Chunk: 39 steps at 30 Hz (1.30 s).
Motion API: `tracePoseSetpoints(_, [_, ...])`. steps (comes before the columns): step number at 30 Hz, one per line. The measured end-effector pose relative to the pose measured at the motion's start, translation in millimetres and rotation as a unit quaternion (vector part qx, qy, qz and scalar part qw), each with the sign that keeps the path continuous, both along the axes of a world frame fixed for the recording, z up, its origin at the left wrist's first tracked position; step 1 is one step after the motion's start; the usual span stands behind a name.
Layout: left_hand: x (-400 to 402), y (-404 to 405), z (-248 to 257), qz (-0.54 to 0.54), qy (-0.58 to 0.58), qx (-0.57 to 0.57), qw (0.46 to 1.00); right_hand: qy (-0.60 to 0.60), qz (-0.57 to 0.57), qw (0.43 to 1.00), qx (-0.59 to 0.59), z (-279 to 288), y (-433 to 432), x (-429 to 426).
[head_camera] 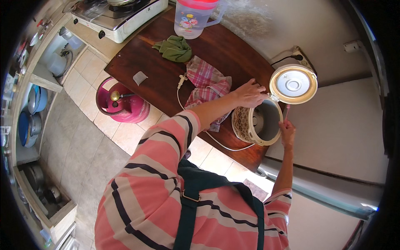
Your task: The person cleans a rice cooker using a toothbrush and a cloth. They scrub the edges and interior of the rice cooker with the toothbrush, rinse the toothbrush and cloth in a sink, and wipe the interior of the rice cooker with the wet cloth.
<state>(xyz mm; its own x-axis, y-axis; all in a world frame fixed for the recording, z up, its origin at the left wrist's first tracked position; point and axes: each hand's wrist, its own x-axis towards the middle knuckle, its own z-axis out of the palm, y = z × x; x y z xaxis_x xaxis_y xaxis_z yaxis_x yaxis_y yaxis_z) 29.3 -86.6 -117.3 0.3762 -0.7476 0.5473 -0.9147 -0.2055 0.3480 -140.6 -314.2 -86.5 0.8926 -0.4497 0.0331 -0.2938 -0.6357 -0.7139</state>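
Note:
A rice cooker (242, 125) with a brown patterned body is tipped on the wooden table, its mouth towards the right. Inside its grey chamber a round heating plate (257, 121) shows. The hinged lid (293, 84) hangs wide open, its metal inner face in view. My left hand (251, 93) grips the cooker's side by the hinge; its fingertips are partly hidden. At the opposite part of the rim is my right hand (287, 132), closed around a slim pink object (287, 112) that points up past the rim. What this object is cannot be made out.
On the table (150, 78) lie a pink checked cloth (207, 81), a green cloth (175, 49), a small pale packet (139, 78) and a white cord (225, 149). A plastic pitcher (190, 22) and gas stove (125, 28) stand beyond. A pink gas cylinder (131, 111) stands on the floor.

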Motion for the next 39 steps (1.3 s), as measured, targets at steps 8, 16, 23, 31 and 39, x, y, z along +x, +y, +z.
tracePoseSetpoints(8, [5.7,-11.1,9.7,-0.013,0.010,0.216,0.976,-0.005,0.000,1.000,0.030,-5.7,-6.9,-0.5])
tracePoseSetpoints(16, [16.7,-9.3,26.9,-0.048,0.132,0.301,0.943,-0.001,0.005,1.000,0.027,0.3,2.9,1.8])
tracePoseSetpoints(23, [22.9,-10.9,28.2,-0.095,0.288,0.275,0.912,0.002,0.015,1.000,-0.007,8.7,11.8,1.8])
tracePoseSetpoints(31, [23.3,-14.8,12.0,-0.106,0.300,0.196,0.927,-0.016,0.012,0.998,0.058,6.8,13.2,2.2])
tracePoseSetpoints(39, [12.8,-12.6,27.5,-0.069,0.171,0.269,0.945,-0.015,-0.066,0.998,0.011,-26.4,-25.8,-21.2])
